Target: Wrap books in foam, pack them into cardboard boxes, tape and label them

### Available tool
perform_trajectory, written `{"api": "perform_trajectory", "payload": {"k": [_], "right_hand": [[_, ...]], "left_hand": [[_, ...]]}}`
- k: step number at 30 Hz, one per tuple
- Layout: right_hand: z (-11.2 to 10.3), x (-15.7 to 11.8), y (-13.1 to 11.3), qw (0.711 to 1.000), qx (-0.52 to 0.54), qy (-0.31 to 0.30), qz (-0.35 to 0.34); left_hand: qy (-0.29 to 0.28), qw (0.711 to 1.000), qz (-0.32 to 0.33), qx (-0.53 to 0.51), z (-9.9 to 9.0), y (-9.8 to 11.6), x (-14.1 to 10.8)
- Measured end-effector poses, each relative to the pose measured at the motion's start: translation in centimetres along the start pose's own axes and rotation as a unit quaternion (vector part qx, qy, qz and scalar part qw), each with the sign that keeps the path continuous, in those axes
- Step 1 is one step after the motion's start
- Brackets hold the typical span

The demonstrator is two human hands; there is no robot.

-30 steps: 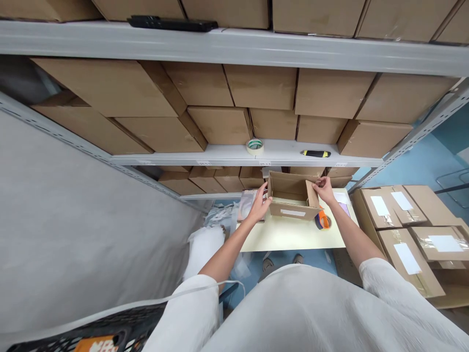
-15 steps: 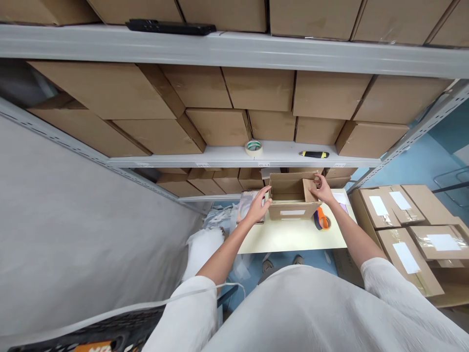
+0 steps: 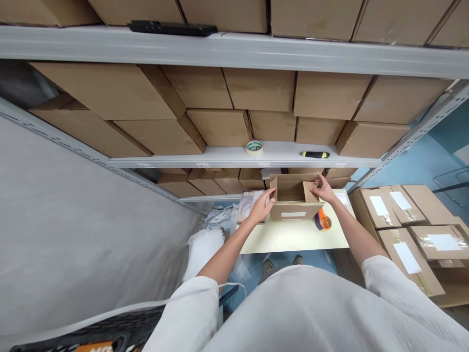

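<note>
You wear a loose off-white top (image 3: 304, 313) of soft, crinkled fabric. Its wide left sleeve (image 3: 186, 313) and right sleeve (image 3: 395, 288) gather in gentle folds and end near your elbows, leaving your forearms (image 3: 229, 254) bare. Your left hand (image 3: 261, 208) and right hand (image 3: 324, 189) are bare too. Past the top's front, the toes of your grey shoes (image 3: 268, 267) show.
</note>
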State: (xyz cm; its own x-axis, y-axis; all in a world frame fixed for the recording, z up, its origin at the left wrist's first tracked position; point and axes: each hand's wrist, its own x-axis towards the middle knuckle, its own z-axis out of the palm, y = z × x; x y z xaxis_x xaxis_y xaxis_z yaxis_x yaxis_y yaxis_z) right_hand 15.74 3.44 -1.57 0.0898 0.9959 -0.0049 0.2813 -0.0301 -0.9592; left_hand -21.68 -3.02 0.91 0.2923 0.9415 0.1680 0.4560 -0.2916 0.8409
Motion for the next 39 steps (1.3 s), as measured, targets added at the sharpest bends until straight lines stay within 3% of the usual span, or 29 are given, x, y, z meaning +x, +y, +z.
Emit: {"api": "perform_trajectory", "payload": {"k": [4,7,13,15,18,21,23,26,32,39], "right_hand": [[-0.5,0.4,0.1,0.996,0.076,0.007,0.05],[-0.9,0.6,-0.2,0.991,0.101,0.005,0.086],[-1.2,0.0,-1.3,0.994,0.081,-0.012,0.074],[-1.2,-0.6,-1.8,0.995,0.06,-0.027,0.07],[-1.0,-1.6,-2.2,0.993,0.037,-0.067,0.088],[-0.6,-2.5,-1.8,0.988,0.015,-0.109,0.107],[-0.3,-2.8,-1.1,0.989,-0.003,-0.118,0.086],[0.3,-2.7,0.3,0.994,-0.032,-0.105,0.016],[1.1,-1.8,1.9,0.995,-0.055,-0.069,-0.051],[2.3,-0.9,2.3,0.995,-0.057,-0.055,-0.058]], "left_hand": [[-0.037,0.997,-0.063,0.011,0.5,-0.2,0.7],[-0.032,0.994,-0.096,0.049,1.0,-0.6,1.0],[0.128,0.984,-0.094,0.078,2.2,-2.2,1.8],[0.146,0.983,-0.093,0.064,2.6,-2.8,2.2],[0.13,0.983,-0.12,0.044,3.2,-3.6,2.7],[0.086,0.975,-0.199,0.054,3.6,-4.1,3.1],[0.042,0.968,-0.238,0.069,3.7,-4.3,3.5],[0.007,0.969,-0.236,0.076,3.7,-4.5,4.0],[0.041,0.977,-0.203,0.054,3.5,-4.9,5.0],[0.056,0.977,-0.203,0.044,3.6,-6.0,6.1]]}}
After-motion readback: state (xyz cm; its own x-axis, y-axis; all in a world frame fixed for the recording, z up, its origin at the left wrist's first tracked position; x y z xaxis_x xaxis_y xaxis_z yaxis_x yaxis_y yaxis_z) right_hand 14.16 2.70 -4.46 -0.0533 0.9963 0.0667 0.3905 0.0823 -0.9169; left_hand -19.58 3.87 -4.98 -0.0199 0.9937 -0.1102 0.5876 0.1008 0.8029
